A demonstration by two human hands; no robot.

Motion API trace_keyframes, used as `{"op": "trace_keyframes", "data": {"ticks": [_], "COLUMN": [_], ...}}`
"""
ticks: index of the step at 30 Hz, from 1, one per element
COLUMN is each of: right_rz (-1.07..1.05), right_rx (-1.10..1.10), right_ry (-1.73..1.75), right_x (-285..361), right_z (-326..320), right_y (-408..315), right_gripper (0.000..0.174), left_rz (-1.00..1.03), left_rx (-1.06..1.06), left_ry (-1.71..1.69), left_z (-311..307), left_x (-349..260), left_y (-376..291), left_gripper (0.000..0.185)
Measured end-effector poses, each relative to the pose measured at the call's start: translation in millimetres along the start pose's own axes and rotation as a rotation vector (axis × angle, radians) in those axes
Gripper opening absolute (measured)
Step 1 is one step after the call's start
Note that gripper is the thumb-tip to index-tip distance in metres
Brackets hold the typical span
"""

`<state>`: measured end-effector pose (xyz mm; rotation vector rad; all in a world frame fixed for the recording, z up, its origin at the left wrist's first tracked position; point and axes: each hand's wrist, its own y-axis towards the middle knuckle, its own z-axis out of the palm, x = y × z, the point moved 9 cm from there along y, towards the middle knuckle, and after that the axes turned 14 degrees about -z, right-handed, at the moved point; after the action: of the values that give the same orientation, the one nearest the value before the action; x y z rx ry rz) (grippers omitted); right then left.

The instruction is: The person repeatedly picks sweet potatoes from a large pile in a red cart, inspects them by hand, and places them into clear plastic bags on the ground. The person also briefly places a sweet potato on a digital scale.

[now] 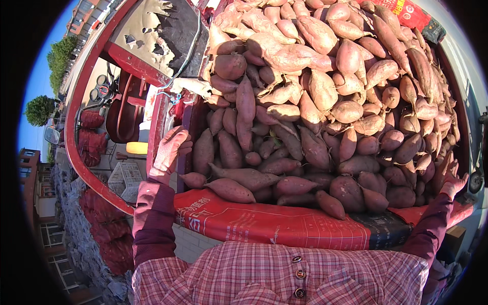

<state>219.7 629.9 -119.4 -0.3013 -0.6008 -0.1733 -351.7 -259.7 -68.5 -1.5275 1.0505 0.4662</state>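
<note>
A large heap of sweet potatoes fills the red cart bed before me. My left hand is at the bed's left side, between the red metal rail and the purple side board. Its fingers are curled; whether they grip the edge is unclear. On the far right, my right hand has its fingers spread and nothing visible in the palm. It lies beside the sweet potatoes and the bed's right wall. Red printed sacking drapes over the near edge, with several sweet potatoes lying against it.
Left of the bed, a curved red frame surrounds a seat area with torn padding. A white plastic crate and red mesh sacks stand beyond. Another printed red sack lies at the heap's far right.
</note>
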Motion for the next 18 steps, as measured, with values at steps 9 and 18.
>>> {"op": "trace_keyframes", "data": {"ticks": [9, 18], "right_rz": [0.417, 0.925], "right_rx": [0.96, 1.042], "right_ry": [-0.233, -0.407], "right_x": [-113, -178], "right_z": [161, 119], "right_y": [-347, -640], "right_gripper": [0.044, 0.042], "left_rz": [0.055, -0.079], "left_rx": [-0.013, 0.92], "left_ry": [0.623, 1.186], "left_z": [34, 153], "left_x": [29, 93], "left_y": [80, -3], "left_gripper": [0.051, 0.046]}}
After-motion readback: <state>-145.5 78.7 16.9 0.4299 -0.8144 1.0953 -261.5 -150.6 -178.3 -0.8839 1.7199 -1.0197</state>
